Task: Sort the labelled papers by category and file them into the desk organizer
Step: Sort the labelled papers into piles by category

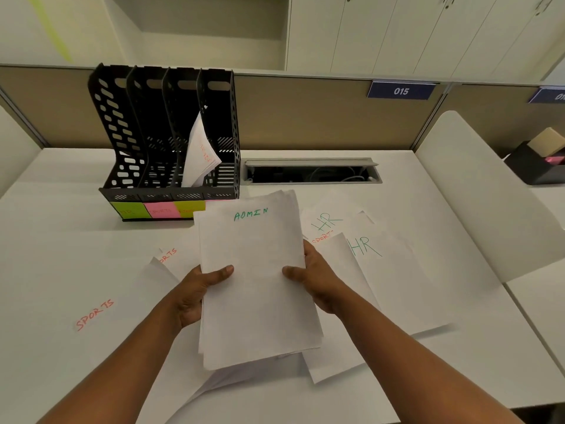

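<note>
I hold a stack of white papers [253,270] above the desk, its top sheet marked ADMIN in green. My left hand [195,295] grips the stack's left edge and my right hand [315,280] grips its right edge, thumbs on top. A black desk organizer [165,133] with several upright slots stands at the back left; coloured sticky labels run along its base. A few curled papers [200,154] with orange writing lean in its third slot from the left. Loose sheets marked SPORTS [94,315] lie to the left, and sheets marked HR [363,246] to the right.
A cable slot with an open grey lid [312,172] is set in the desk behind the papers. A white divider panel [477,191] rises at the right, with a black box [538,166] beyond it. A beige partition [305,114] backs the desk.
</note>
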